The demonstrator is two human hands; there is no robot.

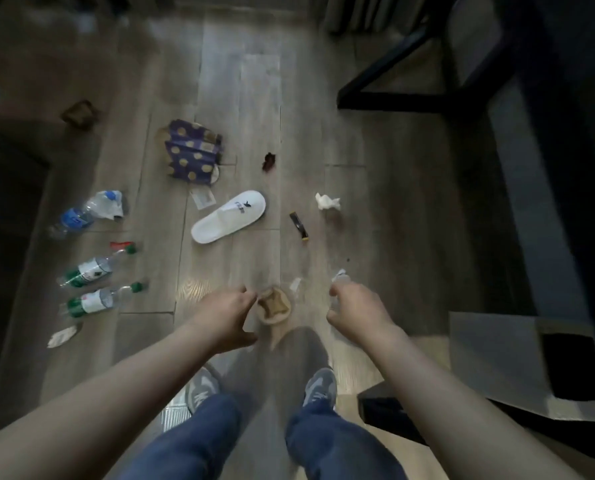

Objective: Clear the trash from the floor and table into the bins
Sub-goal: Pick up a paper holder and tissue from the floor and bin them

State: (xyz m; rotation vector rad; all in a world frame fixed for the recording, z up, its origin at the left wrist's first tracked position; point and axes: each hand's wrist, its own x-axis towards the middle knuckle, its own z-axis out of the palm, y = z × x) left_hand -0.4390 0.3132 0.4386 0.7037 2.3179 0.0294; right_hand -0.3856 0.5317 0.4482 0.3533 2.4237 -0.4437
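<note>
Trash on floor: plastic bottles (88, 271) lay at the left, a purple spotted bag (193, 155) and a white slipper (228, 216) further out, and a crumpled tissue (327, 201) and a dark wrapper (298, 225) to the right, all on the wooden floor (254, 98).
Nearest piece: a round brown disc (274, 304) lay between the two hands, just ahead of the shoes.
Left hand: the left hand (225, 317) was spread, thumb apart from fingers, beside the disc and closed on nothing.
Right hand: the right hand (356, 306) had its fingers curled with a pale scrap (340, 275) at their tips. Blur hid whether it was pinched.
Bin: a grey bin (496, 358) with a dark opening stood at the right, near the right arm.
Risk, spill: the disc looked flat and loaded, so a one-sided lift could have tipped its contents out.
Risk, drop: a light scrap, loosely held, could have fallen short of the opening.
Risk, sorting: the slipper might have been binned by mistake.
</note>
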